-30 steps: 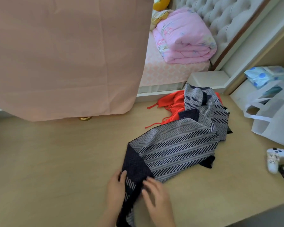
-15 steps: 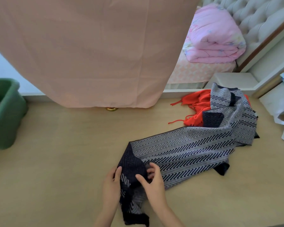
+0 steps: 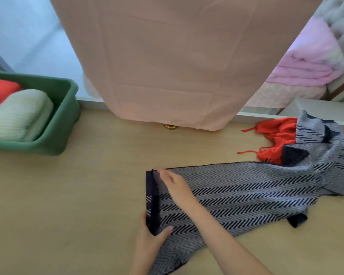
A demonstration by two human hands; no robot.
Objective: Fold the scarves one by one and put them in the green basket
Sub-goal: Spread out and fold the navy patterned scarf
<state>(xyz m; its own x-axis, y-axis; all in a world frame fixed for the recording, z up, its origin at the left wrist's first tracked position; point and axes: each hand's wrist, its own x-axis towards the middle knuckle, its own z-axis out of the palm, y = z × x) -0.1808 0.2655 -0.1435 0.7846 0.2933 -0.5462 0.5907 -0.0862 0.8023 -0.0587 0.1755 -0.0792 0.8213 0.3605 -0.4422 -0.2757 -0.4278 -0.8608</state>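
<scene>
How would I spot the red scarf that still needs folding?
At the right end of the wooden surface, below the pink quilt, the red scarf lies crumpled, partly under the zigzag scarf. Unlike the folded red one in the green basket, it trails loose strings.

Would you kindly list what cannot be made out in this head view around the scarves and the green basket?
All in the head view:
- green basket: left part cut by the frame edge, contents motion-blurred, so no count.
- red scarf: mostly buried under the chevron scarf.
- chevron scarf: near end runs off the bottom edge.
- small gold object: half covered by the pink curtain, unidentifiable.
</scene>
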